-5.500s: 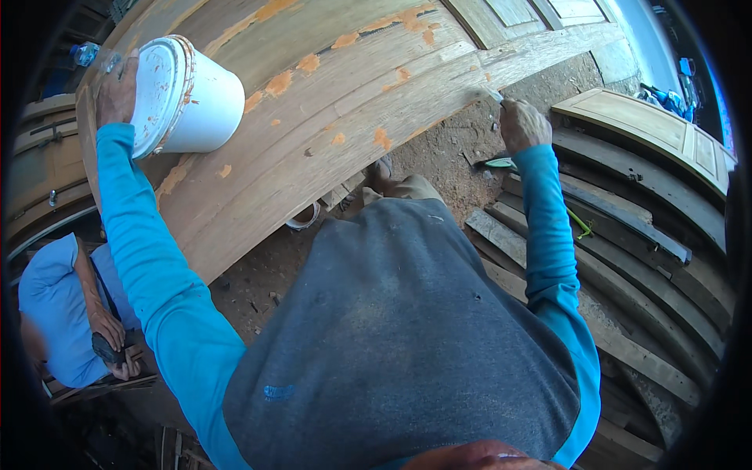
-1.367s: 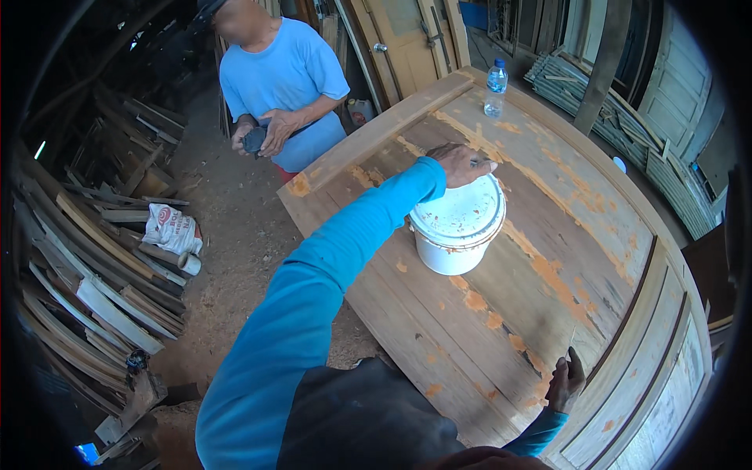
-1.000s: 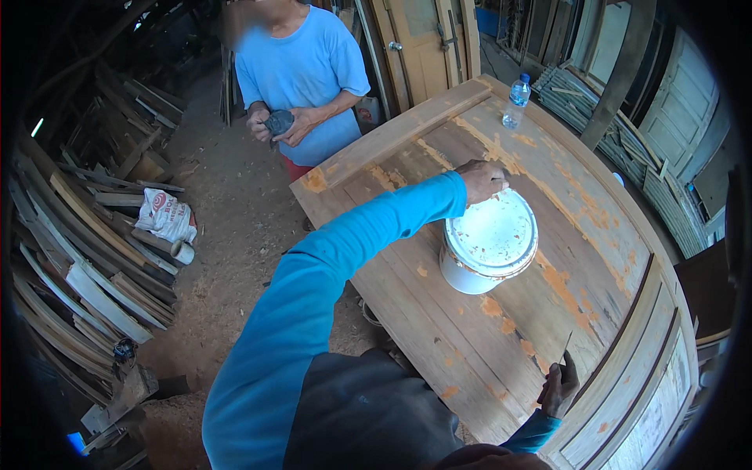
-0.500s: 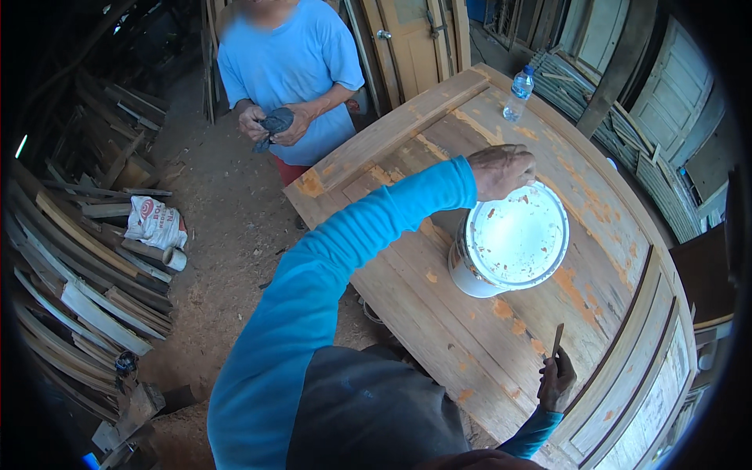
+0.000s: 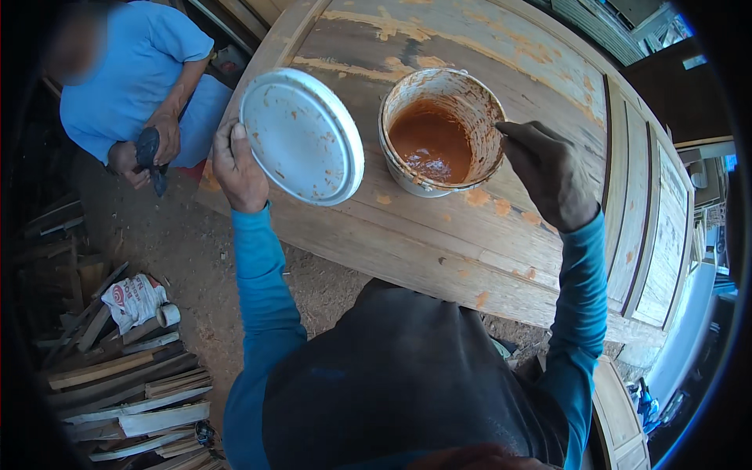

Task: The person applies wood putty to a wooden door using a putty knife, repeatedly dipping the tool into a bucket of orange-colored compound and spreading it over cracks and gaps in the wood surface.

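Observation:
My left hand (image 5: pixel 240 172) grips the white round lid (image 5: pixel 296 135) by its left edge and holds it tilted over the table, beside the bucket. Orange-brown smears dot the lid. The open white bucket (image 5: pixel 413 182) stands upright on the wooden panel, with thick orange-brown paste (image 5: pixel 427 141) in it and streaks up its inner wall. At the bucket's right rim is my right hand (image 5: pixel 554 174), its fingers pinched together and touching the rim or very close to it. Whatever it may hold is hidden behind the fingers.
Orange patches mark the large wooden panel (image 5: pixel 352 219). A person in a blue shirt (image 5: pixel 141 70) stands at the far left, holding a dark cloth (image 5: pixel 149 149). Stacked timber (image 5: pixel 149 392) and a white sack (image 5: pixel 135 301) lie on the left floor.
The lid has come off the bucket and moved left in my left hand, exposing the paste. My right hand has moved up to the rim; the thin flat tool it held no longer shows.

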